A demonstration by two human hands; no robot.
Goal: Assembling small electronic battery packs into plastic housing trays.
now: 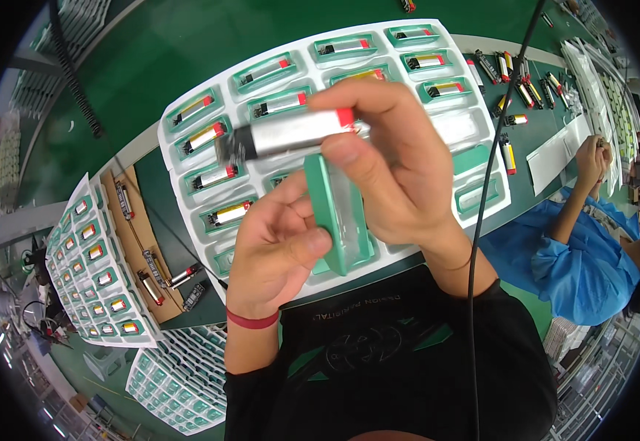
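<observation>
Pinched at its red end between thumb and fingers, a silver cylindrical battery cell with a black end is in my right hand. The black end points left and is smeared by motion. Below it my left hand grips a green plastic holder, tilted upright, its hollow facing right. The cell is above the holder, outside its hollow. Both hands are over a white compartment tray. Many of its pockets have green holders with cells lying in them; my hands hide some pockets near the middle.
Loose cells lie scattered at the right. A second filled tray stands at the left beside a brown board with a few cells. Stacked trays are lower left. A dark cable crosses in front. A co-worker in blue sits at right.
</observation>
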